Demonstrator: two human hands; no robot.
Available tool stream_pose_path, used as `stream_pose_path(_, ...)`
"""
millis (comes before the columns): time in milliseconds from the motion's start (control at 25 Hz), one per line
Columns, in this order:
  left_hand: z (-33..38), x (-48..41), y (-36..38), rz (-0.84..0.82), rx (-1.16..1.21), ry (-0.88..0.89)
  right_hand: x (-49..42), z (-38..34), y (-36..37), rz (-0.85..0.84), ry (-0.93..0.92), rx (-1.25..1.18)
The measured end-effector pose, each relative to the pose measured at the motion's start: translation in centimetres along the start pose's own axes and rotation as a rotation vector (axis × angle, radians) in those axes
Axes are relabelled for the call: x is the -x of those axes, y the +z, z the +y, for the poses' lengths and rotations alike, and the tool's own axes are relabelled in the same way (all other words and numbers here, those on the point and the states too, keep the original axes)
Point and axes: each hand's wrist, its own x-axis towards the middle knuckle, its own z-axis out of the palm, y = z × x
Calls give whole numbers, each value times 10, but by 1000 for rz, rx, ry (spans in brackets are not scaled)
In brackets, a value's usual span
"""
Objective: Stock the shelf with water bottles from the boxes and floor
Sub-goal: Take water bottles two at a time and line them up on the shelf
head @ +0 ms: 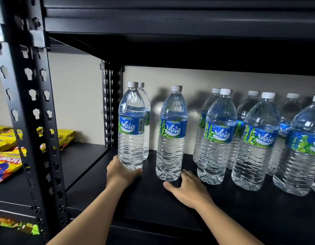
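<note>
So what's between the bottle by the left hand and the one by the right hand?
Nothing: in the head view only bare black shelf separates the leftmost front bottle from the second front bottle.

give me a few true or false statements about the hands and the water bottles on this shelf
1. The left hand wraps the base of the leftmost front clear plastic water bottle. True.
2. The right hand lifts the lone middle clear plastic bottle off the black metal shelf. False: that bottle stands on the shelf, and the hand lies flat and open beside its base.
3. All the bottles have white caps and blue and green labels. True.
4. A second bottle stands directly behind the lone middle bottle. False: only its shadow on the wall is behind it.
5. The yellow snack packets lie in the bay to the right of the bottles. False: they lie in the bay to the left.
</note>
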Motion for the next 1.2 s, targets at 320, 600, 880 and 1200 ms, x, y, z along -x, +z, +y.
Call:
stream_pose_path(320,4,9,-13,-61,36,-47,6,-3,-2,34,-9,-6)
stream_pose_path(600,13,78,-35,223,400,-190,34,-13,-13,203,-32,220)
stream_pose_path(880,81,210,0,-90,440,194,121,56,-30,184,-234,-138)
stream_pose_path(1200,149,372,108,-586,351,514,279,224,-98,232,138,-29)
